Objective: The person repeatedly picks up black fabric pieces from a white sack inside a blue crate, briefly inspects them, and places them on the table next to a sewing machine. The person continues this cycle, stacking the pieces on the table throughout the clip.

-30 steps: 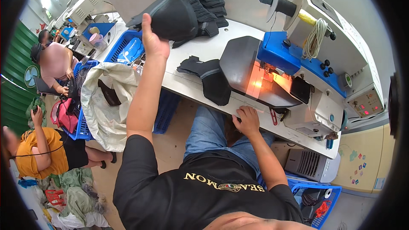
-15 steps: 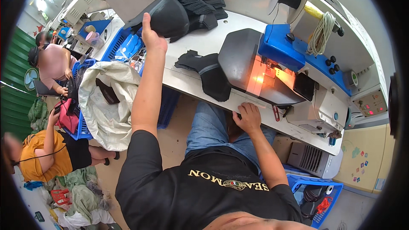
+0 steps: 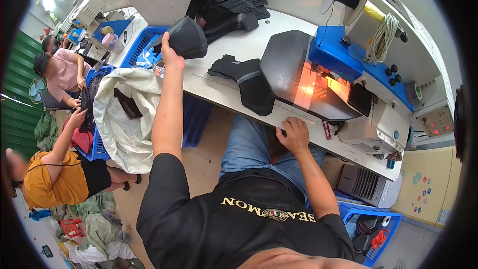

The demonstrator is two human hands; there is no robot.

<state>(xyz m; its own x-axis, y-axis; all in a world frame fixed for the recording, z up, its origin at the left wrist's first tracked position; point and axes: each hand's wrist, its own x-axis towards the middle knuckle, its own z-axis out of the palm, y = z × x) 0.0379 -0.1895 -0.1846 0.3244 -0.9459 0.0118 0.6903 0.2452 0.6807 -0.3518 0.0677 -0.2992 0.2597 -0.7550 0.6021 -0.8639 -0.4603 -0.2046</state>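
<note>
My left hand (image 3: 173, 52) is raised at the far left of the white table (image 3: 229, 89), closed on a curved black fabric piece (image 3: 188, 39). Most of its fingers are hidden behind the piece. My right hand (image 3: 296, 135) rests at the table's near edge, fingers spread, with a small dark patch by the thumb. Between the hands lie flat black fabric pieces (image 3: 256, 92), with a grey strip across them. Stacked black fabric pieces (image 3: 224, 5) fill the far end. A blue-headed sewing machine (image 3: 336, 52) with a lit needle area stands beyond my right hand.
A white woven sack (image 3: 114, 139) sits open left of the table, near blue crates (image 3: 195, 119). Small red-handled snips (image 3: 326, 130) lie by the table edge. Two people sit or stand at the left, one in orange (image 3: 57, 179), one in pink (image 3: 64, 72).
My left hand has drawn the black fabric piece slightly nearer, away from the stacks. The right hand stays at the edge. The person in orange has raised an arm toward the dark item.
</note>
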